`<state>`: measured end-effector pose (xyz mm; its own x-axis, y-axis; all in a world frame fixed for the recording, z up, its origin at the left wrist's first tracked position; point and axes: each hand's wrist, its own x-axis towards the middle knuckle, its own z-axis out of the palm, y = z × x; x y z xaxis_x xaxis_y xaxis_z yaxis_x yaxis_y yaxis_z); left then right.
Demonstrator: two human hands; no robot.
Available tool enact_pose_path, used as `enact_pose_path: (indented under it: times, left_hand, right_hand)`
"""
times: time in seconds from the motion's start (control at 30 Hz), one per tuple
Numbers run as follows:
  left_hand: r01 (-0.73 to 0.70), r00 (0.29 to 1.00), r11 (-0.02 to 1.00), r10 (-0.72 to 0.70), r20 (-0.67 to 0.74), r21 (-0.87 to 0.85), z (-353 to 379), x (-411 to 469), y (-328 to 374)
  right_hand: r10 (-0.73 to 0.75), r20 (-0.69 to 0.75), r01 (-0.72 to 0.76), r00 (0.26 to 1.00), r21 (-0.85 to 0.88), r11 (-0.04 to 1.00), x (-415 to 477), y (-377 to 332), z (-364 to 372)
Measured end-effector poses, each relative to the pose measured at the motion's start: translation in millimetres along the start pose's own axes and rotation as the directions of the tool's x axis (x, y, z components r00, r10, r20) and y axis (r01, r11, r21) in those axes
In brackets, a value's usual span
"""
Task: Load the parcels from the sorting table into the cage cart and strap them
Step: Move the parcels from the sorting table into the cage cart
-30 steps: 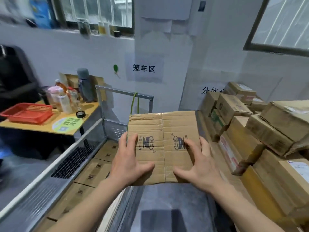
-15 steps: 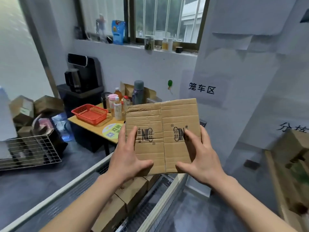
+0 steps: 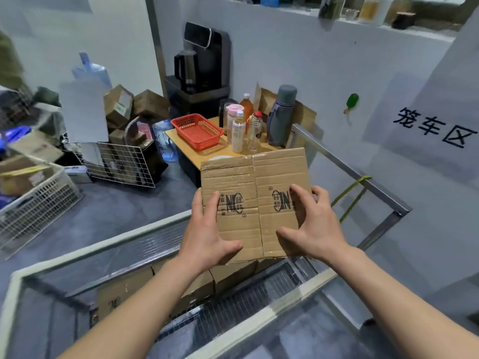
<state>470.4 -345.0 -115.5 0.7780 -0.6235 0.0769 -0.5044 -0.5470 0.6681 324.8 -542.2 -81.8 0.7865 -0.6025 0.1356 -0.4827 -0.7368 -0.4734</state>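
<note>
Grey floor and white walls. A small table (image 3: 178, 136) in the upper middle of the frame carries a red basket (image 3: 197, 130), bottles and a grey flask (image 3: 281, 115). A white wire basket (image 3: 33, 203) sits at the left edge.

The cage cart (image 3: 103, 248) fills the lower half, with pale rim bars and mesh sides. Brown stacked boxes (image 3: 124, 294) are already inside it, low in the frame. A yellow-green strap (image 3: 348, 194) hangs off the cart's metal rail at centre right, not yet in use.

The parcel (image 3: 255, 177) is at frame centre, held in the air above the cart's opening and clear of the rim. Its flat printed face is up and its taped seam runs up-frame, away from the person, tilted slightly.

The left hand (image 3: 207, 234) grips the parcel's left side, fingers up along the edge and thumb across the near part of the face. The right hand (image 3: 315, 229) mirrors it on the right side, fingers curled onto the top face. Both hands are clamped on the parcel, one either side of the seam, and neither is nearer.

Key relation: the stacked boxes lie directly below and slightly down-frame of the parcel. The move is probably a straight lowering onto or beside them. I can't tell how much free space is left, because the parcel hides that part of the cart.
</note>
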Motion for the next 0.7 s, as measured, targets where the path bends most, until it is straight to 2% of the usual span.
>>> enact_pose_path:
  times: [0.27,0.53,0.7]
  left_hand:
    - [0.237,0.966,0.965,-0.222,0.134,-0.109,90.2,37.3,-60.6]
    - [0.429,0.865,0.9,-0.386,0.319,-0.072,195.6,71.1,-106.2]
    - [0.5,0.81,0.865,-0.449,0.376,-0.044,267.9,81.9,-126.8]
  right_hand:
    - [0.097,0.248,-0.079,0.964,-0.082,0.994,74.8,48.1,76.5]
    - [0.224,0.44,-0.165,0.87,-0.169,0.972,112.2,133.0,172.4]
    - [0.259,0.534,-0.182,0.805,-0.195,0.964,125.9,199.2,227.0]
